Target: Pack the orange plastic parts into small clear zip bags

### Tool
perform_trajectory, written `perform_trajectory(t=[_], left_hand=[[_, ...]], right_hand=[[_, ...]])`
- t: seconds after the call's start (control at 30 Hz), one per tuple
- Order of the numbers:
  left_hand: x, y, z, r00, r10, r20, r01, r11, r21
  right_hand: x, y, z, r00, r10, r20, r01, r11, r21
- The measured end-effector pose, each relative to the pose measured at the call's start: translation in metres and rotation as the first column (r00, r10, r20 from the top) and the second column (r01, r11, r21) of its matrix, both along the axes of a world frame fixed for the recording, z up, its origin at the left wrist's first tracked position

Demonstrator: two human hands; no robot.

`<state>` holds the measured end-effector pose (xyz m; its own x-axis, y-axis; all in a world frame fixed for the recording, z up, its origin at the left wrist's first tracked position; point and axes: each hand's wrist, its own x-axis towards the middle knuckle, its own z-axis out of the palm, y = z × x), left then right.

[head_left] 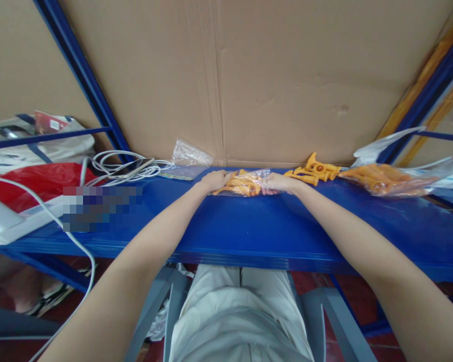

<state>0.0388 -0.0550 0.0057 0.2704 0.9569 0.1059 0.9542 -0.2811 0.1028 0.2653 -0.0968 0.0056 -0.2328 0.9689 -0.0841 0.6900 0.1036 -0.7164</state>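
A clear plastic bag with orange parts inside (243, 184) lies near the back of the blue table (245, 226). My left hand (214, 181) is closed on the bag's left end. At the bag's right end, my right hand (277, 184) grips the plastic, its fingers partly hidden by the film. Just right of that hand, several loose orange parts (317, 171) lie on the tabletop. A larger clear bag of orange parts (385, 180) rests farther right.
An empty-looking clear bag (191, 155) lies at the back. Coiled white cables (124, 168), a red bag (41, 183) and a cloth tote (56, 146) are left. Blue posts flank the cardboard wall (287, 75). A person's foot (26, 296) shows below left.
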Motion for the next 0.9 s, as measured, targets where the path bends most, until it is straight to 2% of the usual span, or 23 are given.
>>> perform_trajectory(t=[0.2, 0.5, 0.7, 0.83, 0.9], left_hand=[[-0.001, -0.002, -0.006, 0.998, 0.026, 0.063, -0.03, 0.998, 0.06], [-0.003, 0.0, -0.007, 0.997, 0.015, 0.07, -0.022, 0.994, 0.103], [-0.005, 0.003, -0.003, 0.999, 0.021, 0.038, -0.024, 0.996, 0.088], [-0.003, 0.0, 0.004, 0.996, 0.043, 0.074, -0.045, 0.999, 0.025], [-0.002, -0.004, 0.008, 0.991, 0.066, 0.114, -0.06, 0.997, -0.057]], right_hand=[[0.004, 0.008, -0.007, 0.998, 0.034, -0.055, -0.036, 0.999, -0.034], [0.004, -0.002, 0.002, 0.997, 0.052, -0.057, -0.055, 0.998, -0.037], [-0.002, -0.001, -0.001, 0.992, -0.051, -0.112, 0.054, 0.998, 0.019], [0.001, 0.009, 0.0, 0.94, -0.155, -0.303, 0.176, 0.983, 0.043], [0.004, 0.013, 0.002, 0.919, -0.154, -0.363, 0.175, 0.984, 0.024]])
